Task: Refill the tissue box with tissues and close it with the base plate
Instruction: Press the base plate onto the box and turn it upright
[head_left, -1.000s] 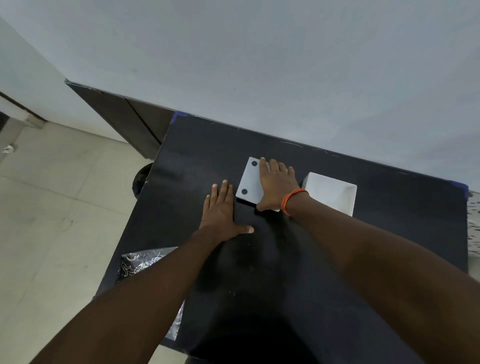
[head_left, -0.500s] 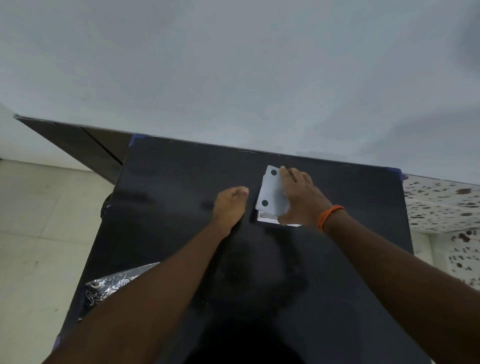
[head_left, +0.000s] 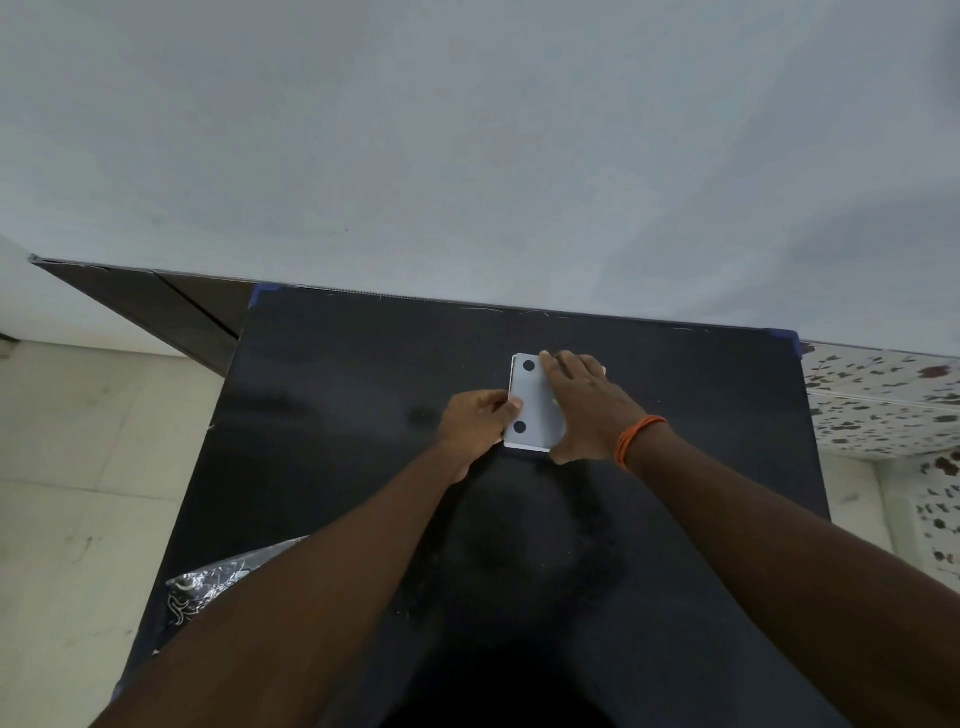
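A white base plate (head_left: 535, 402) with two dark round spots lies on top of the white tissue box (head_left: 527, 446), of which only a thin edge shows beneath it, near the middle of the black table (head_left: 337, 395). My left hand (head_left: 475, 421) grips the plate's left edge with thumb and fingers. My right hand (head_left: 584, 402), with an orange band at the wrist, lies flat over the plate's right side and presses down on it. No tissues can be seen.
A crumpled silvery plastic wrapper (head_left: 208, 587) lies at the table's near left edge, partly under my left forearm. A grey wall rises right behind the table. Tiled floor lies to the left, and a speckled surface (head_left: 883, 395) to the right.
My right hand carried the base plate from the table onto the tissue box. My left hand came off the table and took hold of the plate's left edge. The view tilted upward.
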